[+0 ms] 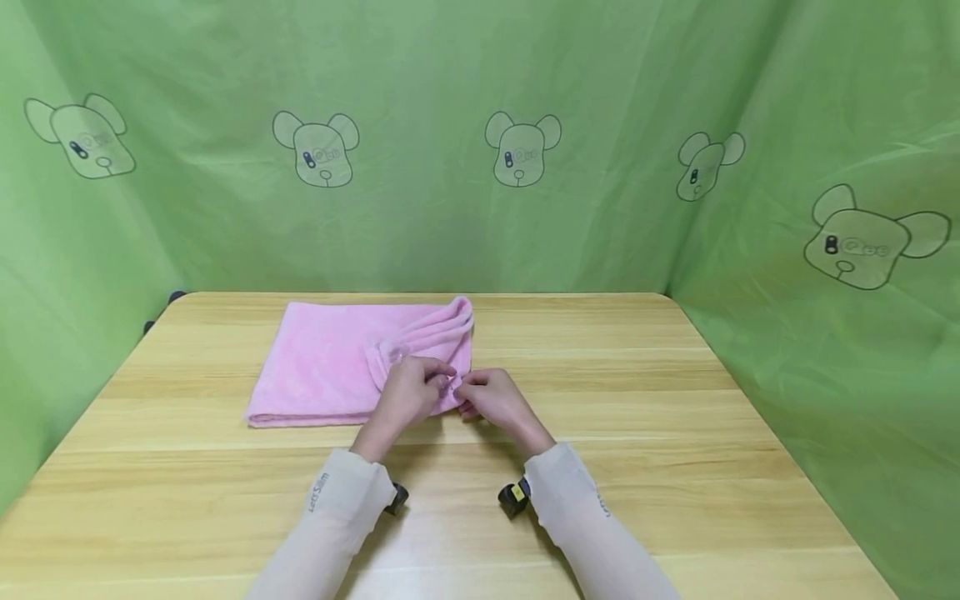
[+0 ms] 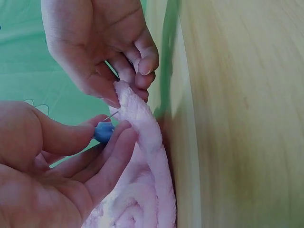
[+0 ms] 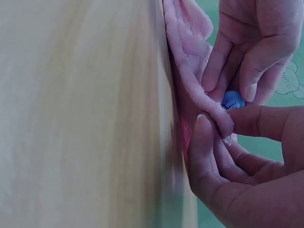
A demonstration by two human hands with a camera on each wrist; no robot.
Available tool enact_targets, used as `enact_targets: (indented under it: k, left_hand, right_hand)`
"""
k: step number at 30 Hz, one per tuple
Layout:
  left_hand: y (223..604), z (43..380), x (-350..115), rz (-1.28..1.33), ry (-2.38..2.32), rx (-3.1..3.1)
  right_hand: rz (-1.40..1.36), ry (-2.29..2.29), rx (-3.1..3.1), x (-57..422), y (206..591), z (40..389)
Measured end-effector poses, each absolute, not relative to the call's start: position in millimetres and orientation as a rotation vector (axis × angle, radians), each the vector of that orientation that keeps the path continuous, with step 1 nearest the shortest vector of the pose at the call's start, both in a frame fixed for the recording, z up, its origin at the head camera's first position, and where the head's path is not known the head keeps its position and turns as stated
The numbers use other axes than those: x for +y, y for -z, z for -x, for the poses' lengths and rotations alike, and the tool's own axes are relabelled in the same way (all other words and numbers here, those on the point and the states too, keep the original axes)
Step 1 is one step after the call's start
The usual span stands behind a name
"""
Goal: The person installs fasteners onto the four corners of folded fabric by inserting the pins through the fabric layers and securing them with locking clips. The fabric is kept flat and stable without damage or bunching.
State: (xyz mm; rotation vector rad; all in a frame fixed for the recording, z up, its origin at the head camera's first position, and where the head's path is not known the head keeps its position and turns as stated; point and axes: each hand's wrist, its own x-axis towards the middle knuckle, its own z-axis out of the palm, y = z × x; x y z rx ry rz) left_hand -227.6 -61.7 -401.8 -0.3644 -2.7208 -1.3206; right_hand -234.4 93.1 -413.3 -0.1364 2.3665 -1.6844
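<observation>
A folded pink fleece cloth (image 1: 322,358) lies on the table, its right end gathered into raised folds. Between thumb and fingers my left hand (image 1: 408,390) pinches a blue-headed pin (image 2: 103,132). The pin's thin metal shaft points at the cloth edge in the left wrist view; I cannot tell whether it pierces the fabric. My right hand (image 1: 501,402) grips the near right corner of the cloth, thumb on one side and fingers on the other, close to the pin. In the right wrist view, the cloth edge (image 3: 206,102) hides the pin's shaft and only the blue head shows.
The light wooden table (image 1: 645,467) reaches out on both sides of the cloth. Green curtains (image 1: 420,225) with printed bear heads hang along its back and sides. A black wrist camera (image 1: 513,498) sits under the right sleeve, another under the left.
</observation>
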Motion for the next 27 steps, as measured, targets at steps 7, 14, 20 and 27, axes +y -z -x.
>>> enact_targets:
  k: [7, 14, 20, 27]
  left_hand:
    - [404.2, 229.6, -63.7, 0.344, 1.353, -2.712]
    - [405.3, 230.9, -65.6, 0.34, 1.314, -2.694]
    - [406.2, 232.5, -65.5, 0.299, 1.35, -2.708]
    - [404.9, 231.0, -65.1, 0.3, 1.338, -2.711]
  right_hand:
    - [0.123, 1.702, 2.355, 92.8, 413.0, 233.8]
    - [0.125, 1.689, 2.375, 92.3, 413.0, 233.9]
    - [0.118, 1.687, 2.37, 92.4, 411.5, 233.1]
    - [0.121, 1.69, 2.361, 92.7, 412.9, 234.3]
